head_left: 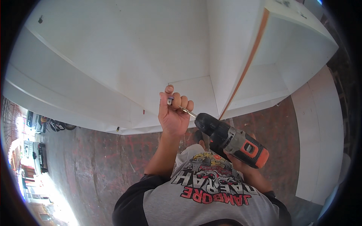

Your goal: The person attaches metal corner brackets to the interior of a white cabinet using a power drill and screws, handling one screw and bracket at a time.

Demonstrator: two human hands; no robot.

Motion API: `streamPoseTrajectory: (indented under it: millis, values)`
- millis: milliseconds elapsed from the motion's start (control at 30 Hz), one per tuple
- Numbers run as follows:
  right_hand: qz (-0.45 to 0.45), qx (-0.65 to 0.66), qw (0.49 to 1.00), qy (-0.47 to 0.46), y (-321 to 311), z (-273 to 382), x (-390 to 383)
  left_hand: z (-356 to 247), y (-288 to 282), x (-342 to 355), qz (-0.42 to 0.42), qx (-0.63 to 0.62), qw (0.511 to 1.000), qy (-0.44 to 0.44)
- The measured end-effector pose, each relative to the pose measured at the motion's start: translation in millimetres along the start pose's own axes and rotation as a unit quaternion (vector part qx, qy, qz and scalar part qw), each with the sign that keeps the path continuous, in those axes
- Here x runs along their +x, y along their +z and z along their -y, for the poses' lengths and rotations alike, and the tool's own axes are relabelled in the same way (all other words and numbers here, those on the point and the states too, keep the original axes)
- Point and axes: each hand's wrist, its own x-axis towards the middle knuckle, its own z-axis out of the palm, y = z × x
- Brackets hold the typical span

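My left hand (175, 113) is raised before the white cabinet, its fingers curled toward the palm. Between thumb and forefinger it pinches a small metal fitting (170, 101), whose exact kind is too small to make out. A black, grey and orange cordless drill (235, 141) points up and left, and its long silver bit (187, 112) reaches to the curled fingers of that hand. The bit's tip is partly hidden by the fingers. My right hand (236, 162) grips the drill from below, mostly covered by the tool's body.
The large white cabinet (162, 41) fills the space ahead, with an upright panel edged in orange-brown (246, 62) on the right. A white board (320, 143) stands at the far right. Below lies a stained concrete floor (102, 162); a motorcycle (60, 124) is parked at the left.
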Motion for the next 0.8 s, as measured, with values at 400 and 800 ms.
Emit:
streamPoseTrajectory:
  millis: [400,800]
  values:
    - [0.004,0.012,0.998,-0.055,6,-54,-8,9,-11,6,0.163,0.143,0.970,0.114]
    - [0.078,0.218,0.973,0.011,11,-59,3,15,-5,-27,0.121,0.211,0.957,0.157]
